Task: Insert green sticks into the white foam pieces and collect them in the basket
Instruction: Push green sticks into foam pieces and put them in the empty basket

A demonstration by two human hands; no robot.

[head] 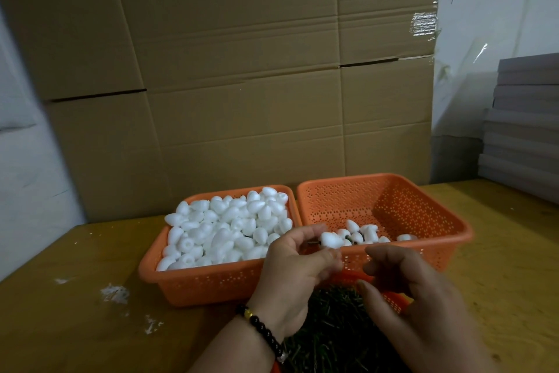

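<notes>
Two bare forearms and hands show, with no sleeves reaching the wrists. The left hand [295, 269] has a bracelet [262, 327] around its wrist: round, glossy black beads strung in a row, with one gold-coloured bead near the end of the bracelet toward the thumb side. The right hand [405, 291] has nothing on the fingers or wrist that can be made out.
</notes>
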